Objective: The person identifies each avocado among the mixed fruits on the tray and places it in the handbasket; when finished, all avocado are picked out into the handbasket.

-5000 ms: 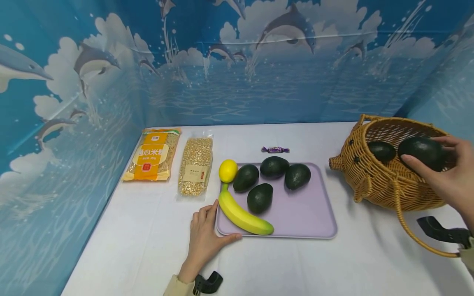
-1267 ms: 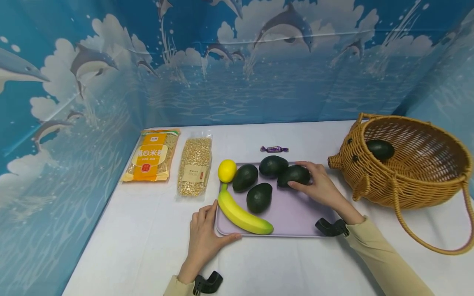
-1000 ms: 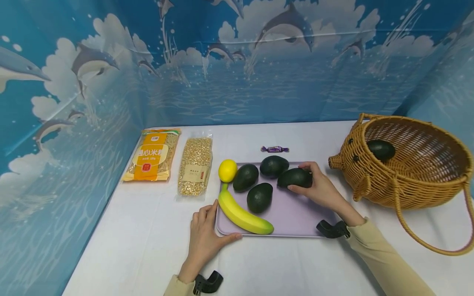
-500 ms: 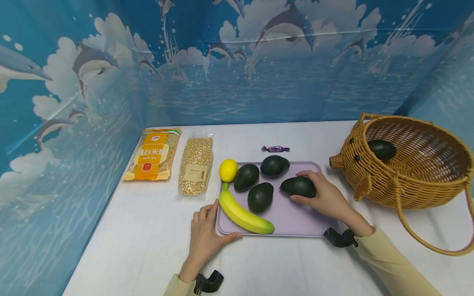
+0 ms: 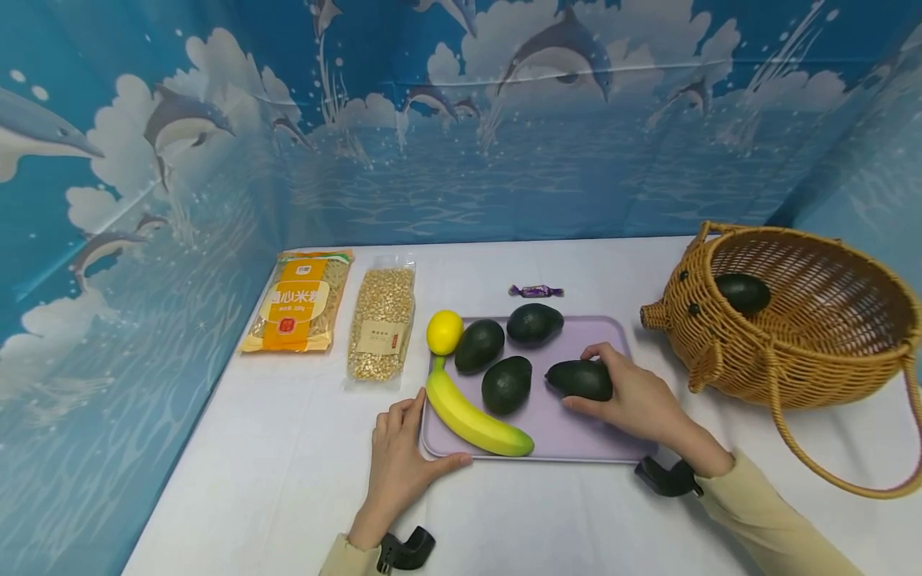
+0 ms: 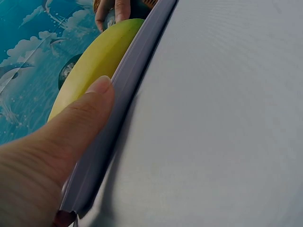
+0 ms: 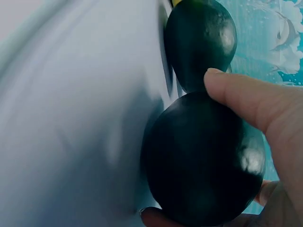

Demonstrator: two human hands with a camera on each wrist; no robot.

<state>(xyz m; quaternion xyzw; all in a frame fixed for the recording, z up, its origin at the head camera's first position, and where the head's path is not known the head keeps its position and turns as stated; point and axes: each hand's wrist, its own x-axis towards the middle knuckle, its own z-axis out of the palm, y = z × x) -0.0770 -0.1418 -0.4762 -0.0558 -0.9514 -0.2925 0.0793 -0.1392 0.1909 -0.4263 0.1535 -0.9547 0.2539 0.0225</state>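
Observation:
My right hand (image 5: pixel 635 396) grips a dark green avocado (image 5: pixel 579 380) low over the right half of the lilac tray (image 5: pixel 562 436); I cannot tell whether it touches the tray. In the right wrist view, the thumb lies along the gripped avocado (image 7: pixel 203 161), and another avocado (image 7: pixel 201 42) appears just beyond it. My left hand (image 5: pixel 403 456) rests at the tray's front left corner, thumb on the front rim and fingers by the left side. Several more avocados (image 5: pixel 507 385), a banana (image 5: pixel 471 416) and a lemon (image 5: pixel 444 332) lie on the tray.
A pig-shaped wicker basket (image 5: pixel 778 376) with a rope handle stands at right; one avocado (image 5: pixel 743 294) shows inside. A purple wrapped candy (image 5: pixel 536 291) lies behind the tray. Two food packs, one orange-labelled (image 5: pixel 297 302), one of clear-wrapped grains (image 5: pixel 382 324), lie at left.
Five seconds ago my right hand held an avocado at the basket mouth; that one is out of sight. Since then it took a tray avocado and drew it toward me. Left hand unmoved.

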